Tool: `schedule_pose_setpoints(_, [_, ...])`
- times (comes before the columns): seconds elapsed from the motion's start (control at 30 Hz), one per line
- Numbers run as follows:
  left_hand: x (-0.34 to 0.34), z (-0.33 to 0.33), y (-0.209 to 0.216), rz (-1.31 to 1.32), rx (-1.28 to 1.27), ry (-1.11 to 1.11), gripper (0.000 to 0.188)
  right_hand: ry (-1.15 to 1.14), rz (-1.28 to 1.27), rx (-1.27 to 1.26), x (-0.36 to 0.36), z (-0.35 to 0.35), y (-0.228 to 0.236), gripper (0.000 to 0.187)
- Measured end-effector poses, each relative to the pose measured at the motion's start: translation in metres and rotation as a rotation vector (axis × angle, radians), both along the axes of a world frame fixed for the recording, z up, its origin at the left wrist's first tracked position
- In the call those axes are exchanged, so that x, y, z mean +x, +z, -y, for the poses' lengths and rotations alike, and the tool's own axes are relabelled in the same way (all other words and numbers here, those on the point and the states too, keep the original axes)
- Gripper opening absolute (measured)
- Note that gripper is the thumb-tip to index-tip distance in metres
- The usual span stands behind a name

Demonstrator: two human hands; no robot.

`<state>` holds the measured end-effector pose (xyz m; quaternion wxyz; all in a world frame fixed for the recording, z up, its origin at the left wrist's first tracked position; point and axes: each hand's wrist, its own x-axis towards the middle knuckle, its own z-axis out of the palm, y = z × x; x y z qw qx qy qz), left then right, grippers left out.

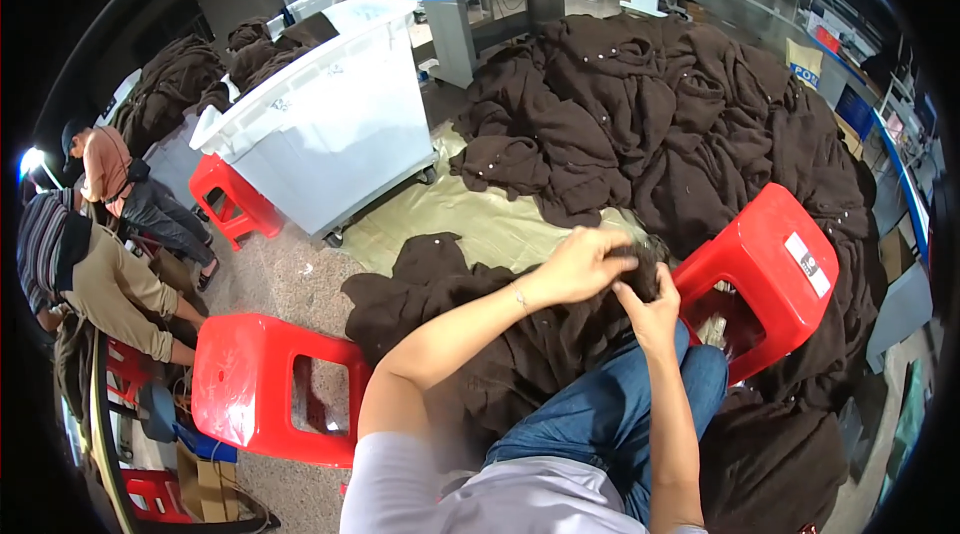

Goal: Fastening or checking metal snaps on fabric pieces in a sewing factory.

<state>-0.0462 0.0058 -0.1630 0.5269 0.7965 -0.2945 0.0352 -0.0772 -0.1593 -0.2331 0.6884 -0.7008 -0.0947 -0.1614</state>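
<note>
Both my hands are raised above my lap, close together at a bunched bit of dark brown garment (642, 279). My left hand (585, 264) comes in from the left with its fingers curled at the cloth's edge, slightly blurred. On the other side, my right hand (652, 312) pinches the same cloth between thumb and fingers. More brown fabric (420, 284) spreads below my hands, over my lap and to the left. Any small item between the fingertips is too blurred to make out.
A large heap of brown garments (640, 124) with small light dots lies ahead on yellowish sheeting (430, 219). Red plastic stools stand right (765, 274) and left (250, 384). A white wheeled bin (330, 124) is at the far left. Two people (110, 264) work at the left edge.
</note>
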Motion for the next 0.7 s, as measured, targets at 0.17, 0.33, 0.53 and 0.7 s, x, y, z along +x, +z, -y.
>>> schedule_pose_setpoints(0.17, [0.043, 0.011, 0.037, 0.354, -0.055, 0.087, 0.018, -0.368, -0.258, -0.655, 0.038, 0.051, -0.048, 0.020])
schedule_pose_setpoints(0.33, [0.083, -0.016, 0.063, 0.086, -0.113, 0.124, 0.023, -0.945, 0.111, -0.558, 0.044, 0.156, -0.036, 0.017])
schedule_pose_setpoints(0.53, [0.034, 0.008, 0.010, 0.351, -0.140, -0.057, 0.030, -1.277, 0.441, -0.781, -0.070, 0.239, 0.056, 0.041])
schedule_pose_setpoints(0.7, [-0.045, 0.017, -0.138, -0.067, -0.110, -0.141, 0.054, -1.049, 0.254, -0.981, -0.183, 0.272, -0.031, 0.042])
